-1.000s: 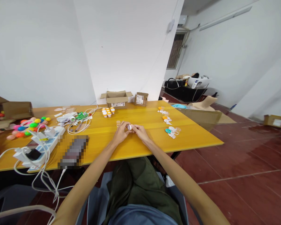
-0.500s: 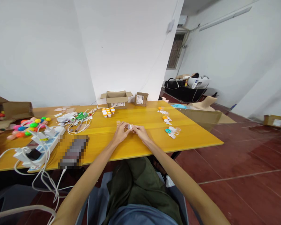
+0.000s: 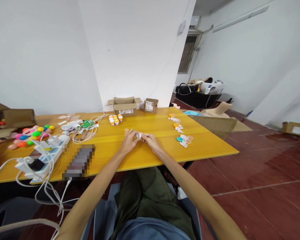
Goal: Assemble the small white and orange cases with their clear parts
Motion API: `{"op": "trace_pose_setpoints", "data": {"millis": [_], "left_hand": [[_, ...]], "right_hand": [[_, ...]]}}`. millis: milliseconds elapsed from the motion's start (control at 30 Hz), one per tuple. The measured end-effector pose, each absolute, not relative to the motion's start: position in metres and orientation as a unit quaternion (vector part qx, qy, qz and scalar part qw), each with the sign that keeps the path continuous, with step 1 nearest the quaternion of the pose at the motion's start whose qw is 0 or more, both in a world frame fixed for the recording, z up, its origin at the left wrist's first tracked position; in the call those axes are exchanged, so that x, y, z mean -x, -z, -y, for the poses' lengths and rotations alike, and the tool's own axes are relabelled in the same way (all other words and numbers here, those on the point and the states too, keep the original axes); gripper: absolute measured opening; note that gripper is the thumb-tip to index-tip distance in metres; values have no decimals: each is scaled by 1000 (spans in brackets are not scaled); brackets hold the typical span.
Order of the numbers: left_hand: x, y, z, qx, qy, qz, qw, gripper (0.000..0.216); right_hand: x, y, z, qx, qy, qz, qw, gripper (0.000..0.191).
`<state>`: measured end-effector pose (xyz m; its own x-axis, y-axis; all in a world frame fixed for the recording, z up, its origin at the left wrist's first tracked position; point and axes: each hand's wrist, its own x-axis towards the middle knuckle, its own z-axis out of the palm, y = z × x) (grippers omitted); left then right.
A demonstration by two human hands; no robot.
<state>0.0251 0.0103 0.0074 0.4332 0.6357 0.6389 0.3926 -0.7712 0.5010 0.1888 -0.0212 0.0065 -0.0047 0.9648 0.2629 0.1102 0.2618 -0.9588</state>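
Over the yellow table (image 3: 155,156), both hands meet around a small round white plastic part (image 3: 139,135). My left hand (image 3: 129,142) has its fingers closed on the left side of it. From the right, my right hand (image 3: 152,142) pinches the same part with thumb and fingers. Its finer shape is too small to make out. Just beyond my left hand stands a small clear cup (image 3: 126,130). To the right lie three groups of loose pieces: a teal ring (image 3: 179,139) with white parts and a clear cup (image 3: 189,139), and two groups with orange rings (image 3: 176,125).
Several orange-and-white small containers (image 3: 115,119) cluster near an open carton (image 3: 125,106) and a smaller box (image 3: 150,106). On the left are a phone (image 3: 79,162), a power strip (image 3: 50,158) with cables and colourful balls (image 3: 32,135). The table's front edge is close to my lap.
The white part has tilted slightly between my fingers, and my right fingers have shifted a little on it. The other things on the table stay where they were.
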Motion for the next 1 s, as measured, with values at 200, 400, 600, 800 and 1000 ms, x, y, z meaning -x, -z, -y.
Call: {"op": "trace_pose_setpoints", "data": {"millis": [200,400,600,800,1000], "left_hand": [[-24,-7,-9,-841,-433,-297,130,19],[-26,-8,-9,-844,-423,-300,140,22],[-25,-5,-13,-850,-412,-300,134,40],[-11,-11,-17,-835,-435,-323,97,46],[4,-17,-26,-786,-474,-392,60,39]], "right_hand": [[-189,-6,20,461,-404,585,531,57],[-189,-7,20,444,-422,594,521,54],[-189,-2,16,447,-430,576,532,46],[-189,5,12,465,-431,534,559,30],[-188,5,11,500,-402,516,568,15]]}}
